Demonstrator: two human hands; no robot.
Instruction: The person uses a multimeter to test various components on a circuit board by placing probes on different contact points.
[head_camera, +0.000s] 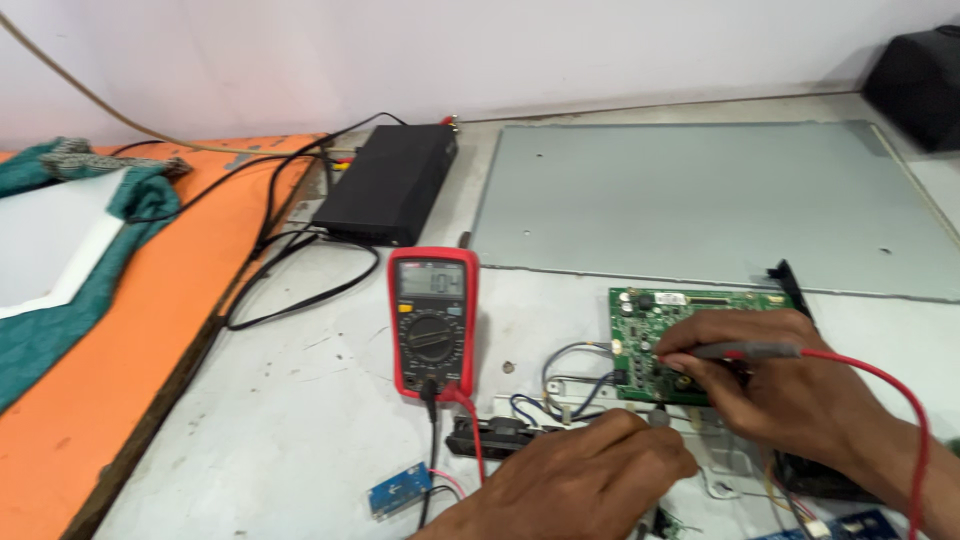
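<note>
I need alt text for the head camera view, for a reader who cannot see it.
A person's right hand presses a red-wired probe onto a green circuit board, while the left hand holds a second probe just below the board. A red multimeter with a lit display lies to the left on the grey table, near a black box.

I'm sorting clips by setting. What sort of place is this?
Probably an electronics repair bench: a red multimeter, a green circuit board probed by the right hand, and a large metal panel.
</note>
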